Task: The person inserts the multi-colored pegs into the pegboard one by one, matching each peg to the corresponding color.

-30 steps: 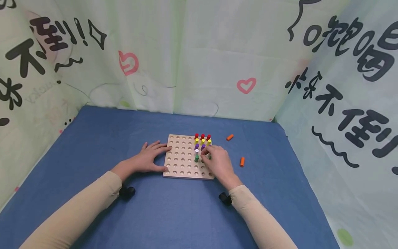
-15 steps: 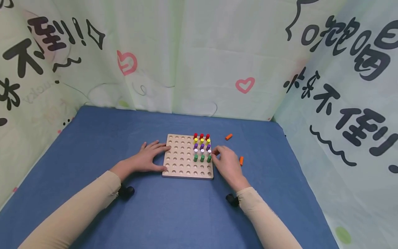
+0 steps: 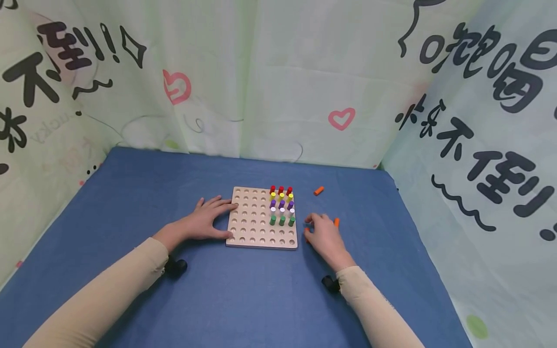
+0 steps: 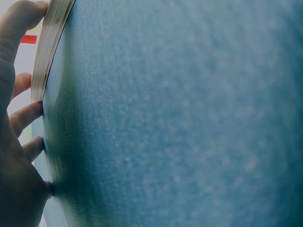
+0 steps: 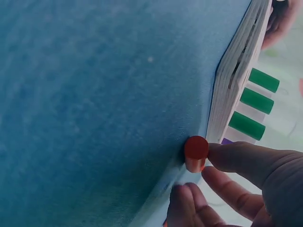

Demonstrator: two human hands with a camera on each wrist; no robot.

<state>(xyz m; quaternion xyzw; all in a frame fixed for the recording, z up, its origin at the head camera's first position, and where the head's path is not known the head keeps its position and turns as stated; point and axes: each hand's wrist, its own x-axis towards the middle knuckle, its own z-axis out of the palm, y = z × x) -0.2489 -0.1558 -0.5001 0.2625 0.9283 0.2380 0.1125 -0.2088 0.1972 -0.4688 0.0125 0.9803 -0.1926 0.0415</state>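
Observation:
My left hand [image 3: 202, 222] rests against the left side of a light wooden peg board [image 3: 261, 247], fingers spread, thumb at its near left corner. Off the board's right side, my right hand [image 3: 324, 238] is low over the cloth with fingers slightly bent. Its thumb and forefinger tips are at an orange peg [image 5: 195, 150], touching its upper side as it lies on the cloth; no firm pinch shows. On the board's right stand rows of red pegs [image 3: 281, 189], yellow pegs [image 3: 282, 196], purple pegs [image 3: 282, 204], white pegs [image 3: 282, 211] and green pegs [image 3: 282, 221].
Another orange peg [image 3: 336, 222] lies just beyond my right hand, partly hidden by it. A third orange peg [image 3: 319, 191] lies farther back. Blue cloth [image 3: 243, 299] covers the table, and a printed curtain [image 3: 278, 96] surrounds its back and sides.
The right hand has left the pegs on the board and moved right and nearer, down to an orange peg. More purple, white and green pegs show now. The left hand stays put.

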